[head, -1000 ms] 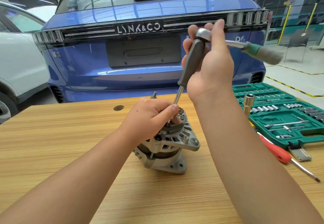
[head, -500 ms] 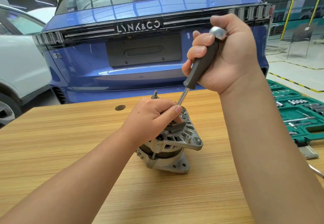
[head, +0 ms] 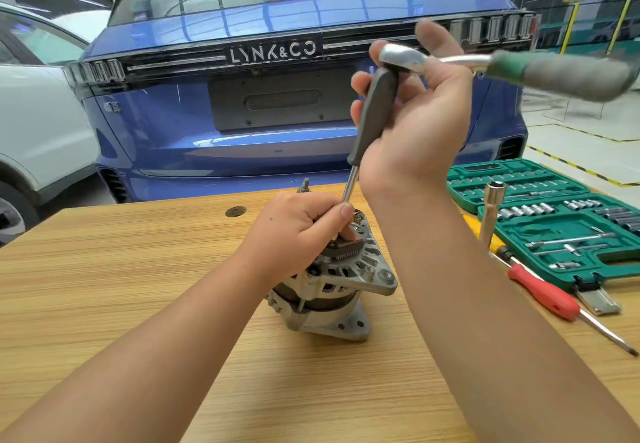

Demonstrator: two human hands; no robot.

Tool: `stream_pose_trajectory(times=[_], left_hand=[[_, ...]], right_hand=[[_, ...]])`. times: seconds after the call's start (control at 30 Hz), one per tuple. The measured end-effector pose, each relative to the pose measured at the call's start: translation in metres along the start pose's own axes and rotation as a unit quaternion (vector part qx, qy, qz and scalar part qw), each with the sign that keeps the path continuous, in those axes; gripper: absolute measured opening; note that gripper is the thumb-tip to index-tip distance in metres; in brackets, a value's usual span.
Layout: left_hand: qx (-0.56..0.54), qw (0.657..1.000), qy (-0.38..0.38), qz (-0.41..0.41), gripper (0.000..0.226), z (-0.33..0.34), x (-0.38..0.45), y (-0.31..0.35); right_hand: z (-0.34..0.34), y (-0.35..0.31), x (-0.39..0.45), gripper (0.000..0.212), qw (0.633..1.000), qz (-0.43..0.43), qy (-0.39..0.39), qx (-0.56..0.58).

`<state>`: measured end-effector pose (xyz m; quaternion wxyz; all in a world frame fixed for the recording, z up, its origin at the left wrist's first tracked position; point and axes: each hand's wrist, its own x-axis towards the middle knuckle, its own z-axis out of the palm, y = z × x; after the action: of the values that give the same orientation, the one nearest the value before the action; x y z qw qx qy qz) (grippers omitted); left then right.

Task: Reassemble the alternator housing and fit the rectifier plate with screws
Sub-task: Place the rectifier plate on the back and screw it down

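The right hand point(head: 415, 124) had its grip wrapped around the dark handle of a driver point(head: 375, 110), with a ratchet wrench point(head: 519, 68) seated on the handle's top and its green handle sticking out to the right, blurred. The driver's shaft ran down at a slant to the top of the alternator point(head: 332, 280), where its tip was hidden behind the left hand point(head: 298, 231). That hand's grip was curled over the alternator's upper end, thumb pressed near the shaft, steadying the tool and the part beneath it.

The alternator stood upright in the middle of the wooden counter point(head: 104, 286), its two housing halves already joined, so the housing step looked finished. Judging by the tool's position, a screw on the rectifier plate was being driven; how many screws remained could not be told, since the hand covered the plate.

To the right lay a red-handled screwdriver point(head: 543, 295), a tall socket point(head: 491, 214), and an open green socket set point(head: 571, 221). A blue car point(head: 277, 113) stood beyond the counter.
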<state>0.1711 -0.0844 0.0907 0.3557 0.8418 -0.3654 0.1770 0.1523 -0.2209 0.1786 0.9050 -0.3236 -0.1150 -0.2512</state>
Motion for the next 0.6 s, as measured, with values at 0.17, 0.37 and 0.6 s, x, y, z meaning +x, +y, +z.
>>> stream_pose_trajectory(times=[0.17, 0.37, 0.6], left_hand=[[-0.022, 1.0, 0.009, -0.021, 0.034, 0.001, 0.001, -0.003], [-0.021, 0.999, 0.008, -0.029, 0.033, 0.001, 0.001, -0.004], [-0.016, 1.0, 0.0, -0.02, 0.029, 0.001, 0.002, 0.0]], right_hand=[[-0.016, 0.008, -0.001, 0.045, 0.973, 0.015, -0.227, 0.043], [-0.03, 0.006, 0.013, 0.042, 0.945, 0.093, -0.296, 0.101], [-0.02, -0.002, 0.016, 0.019, 0.993, 0.004, -0.105, -0.06]])
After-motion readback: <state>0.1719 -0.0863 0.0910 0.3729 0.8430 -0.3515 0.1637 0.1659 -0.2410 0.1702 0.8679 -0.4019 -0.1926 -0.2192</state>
